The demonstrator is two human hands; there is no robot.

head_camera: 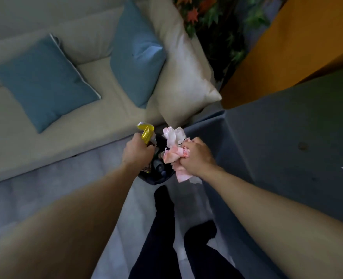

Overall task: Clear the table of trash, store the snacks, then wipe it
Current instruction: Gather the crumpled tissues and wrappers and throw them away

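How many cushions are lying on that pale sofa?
3. A blue cushion lies at the left, a second blue cushion leans near the middle, a cream cushion beside it at the right end. The sofa runs off frame leftward, so more may be hidden.

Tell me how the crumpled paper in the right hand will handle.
The paper looks floppy: it is crumpled and droops from the right hand. Probably light, since one hand bunches the whole wad. Loose ends stick out, so bits may slip free over the bin.
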